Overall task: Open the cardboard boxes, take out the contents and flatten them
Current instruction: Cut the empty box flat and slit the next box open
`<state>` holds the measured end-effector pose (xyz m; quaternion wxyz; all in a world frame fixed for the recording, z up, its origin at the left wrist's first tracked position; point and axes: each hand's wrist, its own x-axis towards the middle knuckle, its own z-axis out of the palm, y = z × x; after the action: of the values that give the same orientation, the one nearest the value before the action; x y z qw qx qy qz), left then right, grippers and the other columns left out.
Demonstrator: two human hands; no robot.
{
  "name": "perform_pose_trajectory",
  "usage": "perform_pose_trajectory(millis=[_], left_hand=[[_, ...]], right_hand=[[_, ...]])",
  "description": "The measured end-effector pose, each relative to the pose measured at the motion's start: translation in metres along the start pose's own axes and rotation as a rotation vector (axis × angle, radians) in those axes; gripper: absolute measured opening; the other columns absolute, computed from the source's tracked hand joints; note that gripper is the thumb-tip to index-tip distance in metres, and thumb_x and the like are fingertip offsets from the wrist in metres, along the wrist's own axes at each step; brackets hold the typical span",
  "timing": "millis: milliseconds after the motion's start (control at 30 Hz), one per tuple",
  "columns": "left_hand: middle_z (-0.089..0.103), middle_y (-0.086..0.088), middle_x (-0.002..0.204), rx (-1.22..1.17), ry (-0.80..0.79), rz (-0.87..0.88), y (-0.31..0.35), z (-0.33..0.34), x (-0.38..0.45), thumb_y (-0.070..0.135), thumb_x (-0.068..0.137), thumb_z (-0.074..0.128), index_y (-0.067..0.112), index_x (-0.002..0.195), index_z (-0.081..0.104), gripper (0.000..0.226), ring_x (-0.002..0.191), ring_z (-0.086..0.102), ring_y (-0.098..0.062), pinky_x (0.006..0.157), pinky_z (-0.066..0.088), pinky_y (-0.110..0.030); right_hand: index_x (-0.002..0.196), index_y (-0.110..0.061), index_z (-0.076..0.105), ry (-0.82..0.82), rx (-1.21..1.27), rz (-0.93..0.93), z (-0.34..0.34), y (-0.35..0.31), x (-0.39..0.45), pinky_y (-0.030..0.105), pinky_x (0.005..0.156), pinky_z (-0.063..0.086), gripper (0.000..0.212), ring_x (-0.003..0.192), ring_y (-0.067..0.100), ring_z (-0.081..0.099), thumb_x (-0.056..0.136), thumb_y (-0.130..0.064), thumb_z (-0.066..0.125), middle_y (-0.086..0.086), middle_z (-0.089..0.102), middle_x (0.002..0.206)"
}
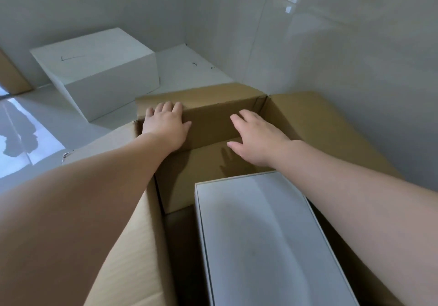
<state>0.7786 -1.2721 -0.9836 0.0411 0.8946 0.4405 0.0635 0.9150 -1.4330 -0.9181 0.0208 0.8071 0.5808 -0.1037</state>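
Box-opening stage: cardboard box (308, 120) on the floor with flaps folded out, left hand (166, 123) pressing the far flap (208, 99), fingers (168, 106) straight and together, right hand (258, 137) hovering inside, fingers loosely spread. Next up, probably lifting out the white inner box (260, 234) sitting in the near half. Wall tight beyond the box, another white box (99, 73) off its far-left corner, so upward looks like the free way out.
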Motion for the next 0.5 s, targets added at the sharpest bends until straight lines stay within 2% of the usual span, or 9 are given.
perform_pose_trajectory(millis=[100,233,300,367,400,500], left_hand=[[0.032,-0.01,0.15,-0.186,0.026,-0.061,0.022,-0.007,-0.042,0.042,0.097,0.042,0.011,0.143,0.032,0.056,0.141,0.023,-0.028,0.116,0.018,-0.042],[0.028,-0.007,0.153,-0.584,-0.052,-0.304,0.055,-0.012,-0.116,0.041,0.099,0.04,0.01,0.147,0.027,0.059,0.14,0.028,-0.024,0.113,0.027,-0.039],[0.04,-0.01,0.145,-0.758,-0.093,-0.451,0.071,-0.012,-0.154,0.04,0.1,0.036,0.008,0.141,0.037,0.053,0.135,0.036,-0.027,0.108,0.031,-0.037],[0.054,-0.009,0.119,-0.92,-0.087,-0.602,0.087,-0.004,-0.19,0.039,0.101,0.033,0.007,0.12,0.05,0.041,0.12,0.047,-0.03,0.094,0.035,-0.034],[0.056,-0.006,0.112,-1.002,-0.085,-0.689,0.093,0.0,-0.206,0.04,0.101,0.032,0.008,0.113,0.052,0.039,0.114,0.05,-0.03,0.091,0.036,-0.033],[0.064,-0.009,0.113,-1.2,-0.127,-0.997,0.1,0.011,-0.235,0.054,0.095,0.029,0.006,0.118,0.059,0.061,0.105,0.058,-0.032,0.101,0.042,-0.042]], right_hand=[[0.15,-0.015,0.019,-0.011,0.107,0.034,0.004,0.009,-0.037,0.038,0.112,0.027,0.065,0.143,0.024,0.019,0.098,-0.042,0.045,0.008,0.018,0.156],[0.148,-0.014,0.019,-0.027,0.263,0.115,0.021,0.033,-0.095,0.038,0.107,0.033,0.066,0.137,0.026,0.032,0.096,-0.043,0.047,0.006,0.019,0.154],[0.142,-0.011,0.027,-0.015,0.303,0.165,0.032,0.045,-0.123,0.039,0.1,0.039,0.061,0.127,0.03,0.041,0.095,-0.043,0.048,0.008,0.028,0.146],[0.133,-0.009,0.033,-0.017,0.331,0.199,0.044,0.055,-0.147,0.038,0.091,0.043,0.056,0.117,0.031,0.049,0.094,-0.045,0.05,0.009,0.036,0.138],[0.132,-0.008,0.033,-0.035,0.352,0.209,0.051,0.059,-0.158,0.037,0.09,0.044,0.057,0.115,0.031,0.05,0.093,-0.045,0.051,0.009,0.037,0.136],[0.134,-0.006,0.03,-0.086,0.421,0.237,0.068,0.07,-0.18,0.034,0.092,0.041,0.062,0.122,0.03,0.048,0.093,-0.047,0.051,0.012,0.033,0.142]])
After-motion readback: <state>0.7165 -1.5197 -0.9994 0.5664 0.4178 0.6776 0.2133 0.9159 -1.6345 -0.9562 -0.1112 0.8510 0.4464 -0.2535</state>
